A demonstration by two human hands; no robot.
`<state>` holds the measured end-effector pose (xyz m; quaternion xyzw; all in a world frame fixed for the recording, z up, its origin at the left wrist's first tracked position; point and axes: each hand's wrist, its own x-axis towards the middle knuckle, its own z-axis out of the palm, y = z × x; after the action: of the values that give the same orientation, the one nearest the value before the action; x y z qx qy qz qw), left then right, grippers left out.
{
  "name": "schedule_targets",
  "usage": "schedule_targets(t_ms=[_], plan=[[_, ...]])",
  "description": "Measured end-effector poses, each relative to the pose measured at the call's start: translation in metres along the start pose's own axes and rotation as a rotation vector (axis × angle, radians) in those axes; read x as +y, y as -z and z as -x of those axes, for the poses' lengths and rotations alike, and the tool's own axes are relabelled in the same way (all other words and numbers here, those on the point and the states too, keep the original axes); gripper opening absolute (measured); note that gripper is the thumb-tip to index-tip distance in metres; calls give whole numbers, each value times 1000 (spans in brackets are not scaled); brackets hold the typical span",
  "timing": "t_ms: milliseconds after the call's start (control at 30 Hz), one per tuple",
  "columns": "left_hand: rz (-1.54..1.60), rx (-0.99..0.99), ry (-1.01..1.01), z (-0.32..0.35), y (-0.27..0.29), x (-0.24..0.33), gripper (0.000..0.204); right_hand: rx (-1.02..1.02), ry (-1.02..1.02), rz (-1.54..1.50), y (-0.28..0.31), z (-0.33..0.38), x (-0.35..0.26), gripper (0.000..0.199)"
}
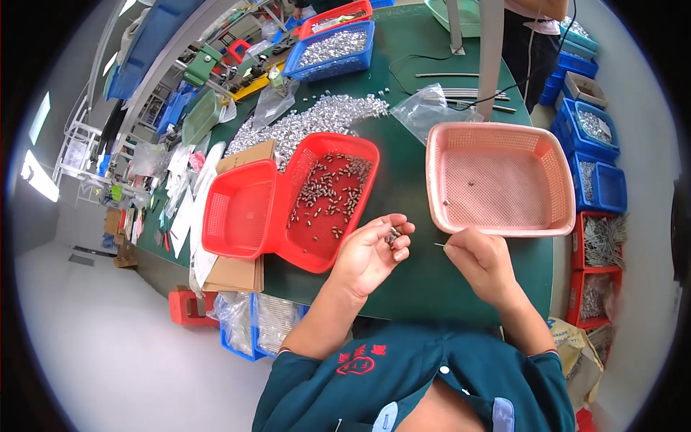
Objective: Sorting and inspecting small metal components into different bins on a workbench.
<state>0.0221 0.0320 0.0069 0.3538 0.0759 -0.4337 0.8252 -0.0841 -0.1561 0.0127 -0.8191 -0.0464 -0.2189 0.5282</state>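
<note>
My left hand (373, 252) is cupped palm-up over the green table, holding a few small metal parts (392, 235) at its fingertips. It hovers just right of a red basket (360, 147) that holds several small dark metal pieces. My right hand (480, 261) is pinched on a thin metal pin (439, 245) whose tip points left toward the left hand. A pink basket (497, 129) lies just beyond the right hand, with only a few small pieces on its mesh floor.
A second red basket (237, 216) leans against the first on cardboard. A heap of silvery parts (309, 119) lies behind, then blue (331, 50) and red crates. Blue and red bins (597, 180) stand at the right. A person (529, 29) stands at the far edge.
</note>
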Motion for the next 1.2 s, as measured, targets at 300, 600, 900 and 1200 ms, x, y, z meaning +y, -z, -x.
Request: schedule_targets(t_ms=[300, 600, 900, 1200], plan=[[-25, -260, 157, -5, -9, -24, 17, 28, -54, -11, 3, 5, 1, 6], [-137, -246, 133, -3, -15, -27, 15, 8, -18, -13, 3, 5, 4, 6], [-192, -276, 126, -7, -16, -24, 10, -61, -42, -2, 12, -2, 0, 6], [-432, -291, 111, -11, -25, -11, 10, -122, 96, 145, 22, -10, -3, 6]])
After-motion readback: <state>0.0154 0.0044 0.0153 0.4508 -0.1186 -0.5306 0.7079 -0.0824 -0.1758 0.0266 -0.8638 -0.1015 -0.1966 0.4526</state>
